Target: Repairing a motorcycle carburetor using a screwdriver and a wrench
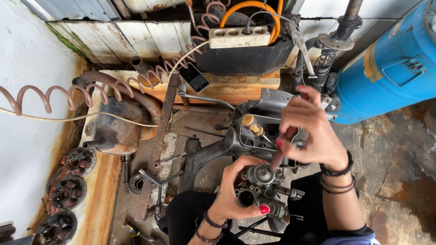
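Fingers: left hand [234,186] wraps its fingers around the carburetor [263,186], thumb [254,209] pressed on the lower front; right hand [313,134] pinches the dark-handled tool [278,156] between thumb and curled fingers.
Carburetor: grey metal body, low in the centre of the frame, above the person's dark-clothed lap, its round top cap facing up.
Tool: slanted down and left, its tip meeting the round cap on the carburetor's top.
Wrists: dark bead bracelets [210,227] on the left, dark bands [338,179] on the right.
Just behind: a grey scooter frame [254,118] with an arm running down-left, and a yellow-handled screwdriver [252,124] lying on it, centre of the frame.
Upper centre: a beige power strip [238,37] on a black box, an orange hose [254,9] looped above it, and a phone [194,77] leaning on the wooden ledge.
Left: a rusty exhaust muffler [116,127] with its curved pipe, and a brown coiled hose [91,93] stretching from the left edge to the upper centre.
Lower left: three round stator coils [68,190] lined along the edge of the rusty ledge.
Upper right: a blue scooter body panel [386,68], with a coil spring shock [323,68] beside it.
Floor: stained, rust-marked concrete [399,181] at right.
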